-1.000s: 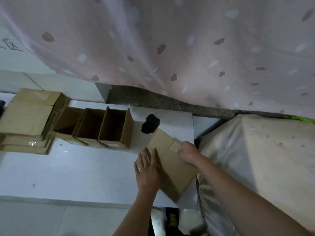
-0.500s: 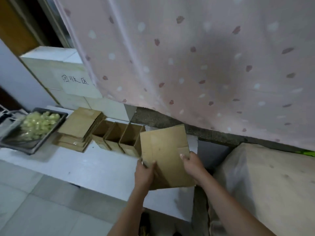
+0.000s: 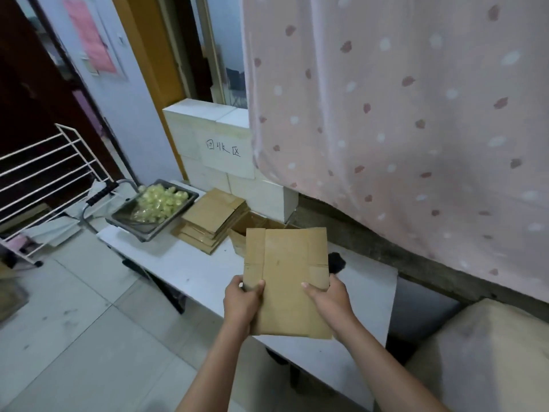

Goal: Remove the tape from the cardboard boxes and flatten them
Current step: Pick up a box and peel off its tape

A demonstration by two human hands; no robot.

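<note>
The flattened brown cardboard box (image 3: 286, 281), light and bendable, is held above the white desk (image 3: 184, 263). Left hand (image 3: 241, 303) and right hand (image 3: 329, 301) pinch its lower side edges; grip there.

— Where's the flattened box (image 3: 286, 281)?
— Held upright above the worktop (image 3: 190, 263), plain brown, creased, flaps out flat.
— And the others?
— A stack of flat boxes (image 3: 212, 223) lies far-left; open boxes (image 3: 248, 226) stand just beside it, mostly hidden.
</note>
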